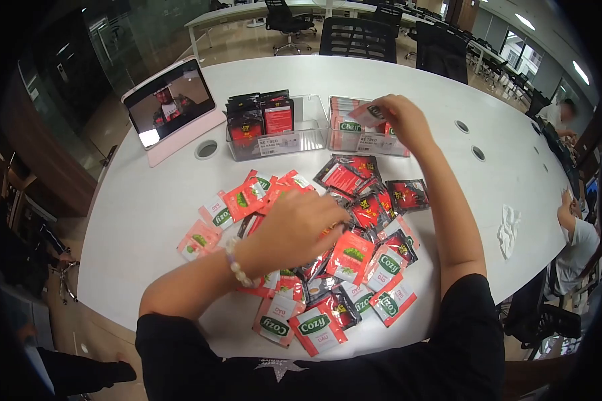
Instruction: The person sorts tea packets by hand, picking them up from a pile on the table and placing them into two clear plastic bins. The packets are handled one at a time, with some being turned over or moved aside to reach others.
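Black cloth sleeves (473,314) lie nearest; my left hand (297,224) arches over flat red-and-white sachets (318,332), grip hidden; my outstretched right hand (400,117) pinches a pale pink rectangular sachet (366,114) over a clear plastic box (403,150).

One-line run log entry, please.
left hand: over loose red and black sachets; right hand: holding flat pale pink sachet; place: right clear rectangular plastic bin

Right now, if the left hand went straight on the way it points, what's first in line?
Likely the black-and-red packets just past the left hand. Its height above them is unclear from this view, so it might clear them.
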`<state>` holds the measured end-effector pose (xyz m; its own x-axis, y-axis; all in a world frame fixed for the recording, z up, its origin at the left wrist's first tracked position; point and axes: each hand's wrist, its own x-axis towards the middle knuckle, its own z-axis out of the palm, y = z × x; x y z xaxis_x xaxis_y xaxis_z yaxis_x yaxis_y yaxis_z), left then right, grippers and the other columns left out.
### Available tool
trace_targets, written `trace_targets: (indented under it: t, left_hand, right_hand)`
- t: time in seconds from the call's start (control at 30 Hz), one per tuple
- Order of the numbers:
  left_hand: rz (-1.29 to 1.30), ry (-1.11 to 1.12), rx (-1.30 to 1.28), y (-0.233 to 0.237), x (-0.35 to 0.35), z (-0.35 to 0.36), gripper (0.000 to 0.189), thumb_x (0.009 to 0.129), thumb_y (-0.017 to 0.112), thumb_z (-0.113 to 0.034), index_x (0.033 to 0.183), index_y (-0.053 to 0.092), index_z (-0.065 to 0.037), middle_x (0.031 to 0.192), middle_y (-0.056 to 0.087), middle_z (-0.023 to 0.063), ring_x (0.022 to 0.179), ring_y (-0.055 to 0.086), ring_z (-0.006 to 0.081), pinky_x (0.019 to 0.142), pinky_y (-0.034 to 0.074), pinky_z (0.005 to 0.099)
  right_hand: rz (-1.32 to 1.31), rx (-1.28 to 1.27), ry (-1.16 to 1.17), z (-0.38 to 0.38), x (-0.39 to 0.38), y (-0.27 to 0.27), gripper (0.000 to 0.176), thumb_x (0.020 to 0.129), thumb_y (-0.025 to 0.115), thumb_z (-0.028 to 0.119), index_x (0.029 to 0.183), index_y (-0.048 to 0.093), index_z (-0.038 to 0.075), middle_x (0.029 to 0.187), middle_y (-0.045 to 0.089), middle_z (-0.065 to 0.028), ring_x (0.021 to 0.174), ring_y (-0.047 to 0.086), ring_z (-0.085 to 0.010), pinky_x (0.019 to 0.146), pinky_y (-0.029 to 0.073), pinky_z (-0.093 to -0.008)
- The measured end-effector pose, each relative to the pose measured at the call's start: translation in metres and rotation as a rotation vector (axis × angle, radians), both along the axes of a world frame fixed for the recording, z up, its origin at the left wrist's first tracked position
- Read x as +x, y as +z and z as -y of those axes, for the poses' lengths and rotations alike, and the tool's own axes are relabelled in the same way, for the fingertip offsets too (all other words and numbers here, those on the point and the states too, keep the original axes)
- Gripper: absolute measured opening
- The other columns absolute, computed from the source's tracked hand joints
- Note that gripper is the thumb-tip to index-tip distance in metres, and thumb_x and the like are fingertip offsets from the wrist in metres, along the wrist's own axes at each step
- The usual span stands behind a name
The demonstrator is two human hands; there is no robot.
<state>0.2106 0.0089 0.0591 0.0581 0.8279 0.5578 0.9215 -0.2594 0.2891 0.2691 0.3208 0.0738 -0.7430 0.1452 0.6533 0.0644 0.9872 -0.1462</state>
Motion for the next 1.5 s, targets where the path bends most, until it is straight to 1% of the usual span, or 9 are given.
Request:
trace_targets:
  t: [0.3, 0.43, 0.67, 0.8, 0.9, 1.0, 1.1, 1.33, 1.5]
  left_hand:
    - [-0.177, 0.000, 0.040, 0.000, 0.001, 0.009, 0.018, 0.074, 0.067, -0.014, 0.091, 0.065, -0.010, 0.087, 0.061, 0.0030, 0.075, 0.055, 0.0183, 0.067, 0.038, 0.0326]
    - [-0.191, 0.004, 0.068, 0.000, 0.002, 0.008, 0.018, 0.072, 0.067, -0.010, 0.090, 0.065, -0.009, 0.086, 0.061, 0.0034, 0.072, 0.055, 0.0189, 0.065, 0.039, 0.0321]
    - [-0.186, 0.007, 0.076, -0.013, -0.003, 0.003, 0.020, 0.069, 0.068, -0.009, 0.088, 0.065, -0.008, 0.088, 0.061, 0.0041, 0.072, 0.055, 0.0191, 0.066, 0.039, 0.0331]
    - [-0.200, -0.004, 0.058, -0.014, 0.002, 0.004, 0.020, 0.068, 0.069, -0.011, 0.088, 0.065, -0.008, 0.089, 0.061, 0.0037, 0.074, 0.056, 0.0197, 0.067, 0.040, 0.0337]
    - [-0.197, -0.015, 0.073, -0.017, 0.003, 0.005, 0.020, 0.069, 0.068, -0.012, 0.088, 0.065, -0.009, 0.090, 0.060, 0.0035, 0.075, 0.056, 0.0202, 0.068, 0.040, 0.0343]
    - [-0.216, -0.017, 0.067, -0.017, 0.007, 0.007, 0.020, 0.069, 0.068, -0.012, 0.088, 0.065, -0.009, 0.090, 0.060, 0.0036, 0.075, 0.056, 0.0202, 0.069, 0.040, 0.0352]
    - [-0.224, -0.032, 0.086, -0.019, 0.009, 0.008, 0.020, 0.069, 0.068, -0.013, 0.088, 0.065, -0.009, 0.090, 0.060, 0.0034, 0.075, 0.056, 0.0194, 0.068, 0.040, 0.0349]
    - [-0.263, -0.072, 0.136, -0.022, 0.012, 0.010, 0.020, 0.070, 0.067, -0.015, 0.090, 0.063, -0.010, 0.089, 0.060, 0.0021, 0.069, 0.053, 0.0168, 0.064, 0.037, 0.0331]
    - [-0.282, -0.113, 0.152, -0.024, 0.013, 0.010, 0.021, 0.071, 0.068, -0.017, 0.090, 0.063, -0.010, 0.091, 0.061, 0.0025, 0.070, 0.053, 0.0161, 0.064, 0.037, 0.0322]
  right_hand:
    - [0.388, -0.151, 0.099, 0.020, -0.060, -0.014, 0.023, 0.081, 0.064, 0.009, 0.103, 0.065, 0.006, 0.097, 0.066, -0.0118, 0.080, 0.063, -0.0263, 0.071, 0.050, -0.0359]
    - [0.198, -0.263, 0.075, 0.049, -0.014, 0.010, 0.030, 0.080, 0.066, 0.008, 0.109, 0.060, 0.005, 0.095, 0.065, -0.0112, 0.073, 0.059, -0.0215, 0.070, 0.049, -0.0327]
    - [0.776, -0.343, 0.362, 0.127, 0.113, 0.008, 0.019, 0.081, 0.067, 0.018, 0.095, 0.063, 0.008, 0.090, 0.064, -0.0075, 0.081, 0.062, -0.0236, 0.071, 0.050, -0.0376]
    - [0.761, -0.015, 0.013, 0.164, 0.155, -0.013, 0.053, 0.073, 0.075, 0.038, 0.109, 0.055, 0.005, 0.093, 0.059, -0.0112, 0.093, 0.059, -0.0255, 0.073, 0.050, -0.0378]
    - [0.754, -0.069, -0.146, 0.165, 0.162, -0.021, 0.058, 0.071, 0.076, 0.040, 0.109, 0.052, 0.004, 0.097, 0.058, -0.0114, 0.098, 0.057, -0.0249, 0.072, 0.050, -0.0383]
    - [0.745, -0.214, -0.020, 0.146, 0.160, -0.035, 0.044, 0.073, 0.075, 0.032, 0.102, 0.054, 0.006, 0.085, 0.059, -0.0091, 0.088, 0.061, -0.0221, 0.067, 0.050, -0.0365]
    - [1.051, -0.855, -0.142, 0.146, 0.142, 0.004, 0.027, 0.075, 0.073, 0.019, 0.093, 0.056, 0.007, 0.072, 0.058, -0.0064, 0.072, 0.061, -0.0188, 0.061, 0.048, -0.0324]
    - [0.163, -0.297, 0.031, 0.072, 0.093, 0.041, 0.014, 0.075, 0.070, 0.005, 0.081, 0.057, 0.006, 0.070, 0.058, -0.0028, 0.065, 0.054, -0.0150, 0.061, 0.044, -0.0286]
    - [0.098, 0.242, 0.151, 0.027, 0.004, 0.077, 0.012, 0.075, 0.068, 0.008, 0.082, 0.058, 0.010, 0.076, 0.057, -0.0069, 0.075, 0.057, -0.0248, 0.065, 0.046, -0.0352]
